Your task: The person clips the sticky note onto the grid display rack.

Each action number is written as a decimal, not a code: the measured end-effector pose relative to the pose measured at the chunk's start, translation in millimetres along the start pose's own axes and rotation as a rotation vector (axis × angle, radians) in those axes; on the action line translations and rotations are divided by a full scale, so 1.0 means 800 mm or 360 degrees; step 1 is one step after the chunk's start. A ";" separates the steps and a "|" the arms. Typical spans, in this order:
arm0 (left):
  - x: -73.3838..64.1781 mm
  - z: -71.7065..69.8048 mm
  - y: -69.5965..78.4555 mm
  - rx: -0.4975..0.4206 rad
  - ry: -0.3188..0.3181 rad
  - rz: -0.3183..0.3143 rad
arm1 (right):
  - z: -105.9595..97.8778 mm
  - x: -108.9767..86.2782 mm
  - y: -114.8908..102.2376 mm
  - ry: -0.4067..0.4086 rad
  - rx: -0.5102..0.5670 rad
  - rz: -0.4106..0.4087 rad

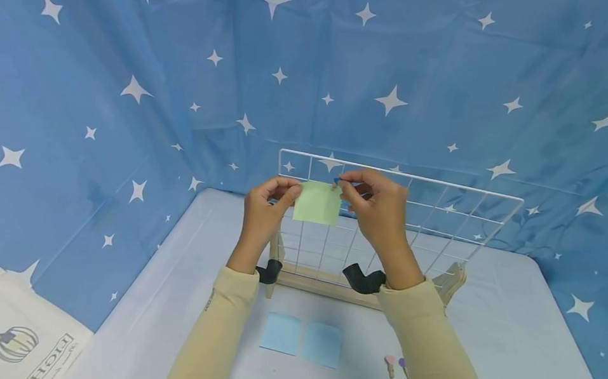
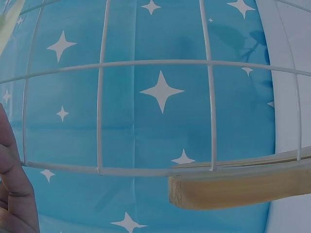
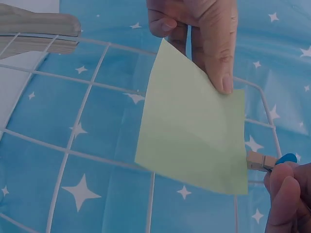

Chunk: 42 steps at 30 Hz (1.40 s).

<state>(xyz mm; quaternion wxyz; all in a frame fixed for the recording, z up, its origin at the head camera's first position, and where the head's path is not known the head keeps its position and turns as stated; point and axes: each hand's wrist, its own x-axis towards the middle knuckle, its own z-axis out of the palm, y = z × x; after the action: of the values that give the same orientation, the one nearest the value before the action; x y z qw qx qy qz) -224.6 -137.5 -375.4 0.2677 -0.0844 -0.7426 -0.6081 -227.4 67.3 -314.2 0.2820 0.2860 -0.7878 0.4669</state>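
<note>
A pale green sticky note is held up in front of the white wire grid. My left hand pinches the note's left edge between thumb and fingers. At the note's upper right corner, my right hand pinches a small wooden clothespin with a blue top. In the right wrist view the clothespin's tip meets the note's edge; whether it clamps the paper I cannot tell. The left wrist view shows mostly grid, with part of the left hand at its edge.
Two light blue sticky notes lie side by side on the white table. Clothespins with a pink top and a purple top lie by the right forearm. Wooden feet support the grid. Behind hangs a blue star-patterned cloth.
</note>
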 end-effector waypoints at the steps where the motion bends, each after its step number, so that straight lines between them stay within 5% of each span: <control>1: 0.000 0.000 0.000 0.0000 0.0005 0.0003 | 0.002 0.001 -0.001 -0.0004 -0.0016 -0.0021; 13: 0.001 0.004 -0.001 0.0000 0.0019 0.0036 | 0.021 0.013 -0.007 -0.0016 -0.0363 -0.0254; 23: 0.005 0.004 -0.003 0.0054 0.0002 0.0078 | 0.025 0.018 -0.023 -0.0089 -0.0514 -0.0161; 28: 0.005 0.004 -0.003 0.0083 0.0012 0.0043 | 0.025 0.015 -0.020 0.0000 -0.0633 -0.0195; 34: -0.002 0.000 -0.002 0.0088 0.0013 -0.0001 | 0.025 0.009 0.000 0.0162 -0.0513 -0.0250; 42: -0.008 -0.006 -0.002 0.0121 0.0043 0.0006 | 0.019 -0.005 0.017 0.0121 -0.0136 -0.0068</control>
<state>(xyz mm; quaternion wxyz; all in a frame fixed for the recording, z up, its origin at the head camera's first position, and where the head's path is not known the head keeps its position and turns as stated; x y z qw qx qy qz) -218.3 -141.2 -379.1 0.2820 -0.0673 -0.7613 -0.5800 -236.8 59.8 -331.1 0.3336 0.2724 -0.7896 0.4372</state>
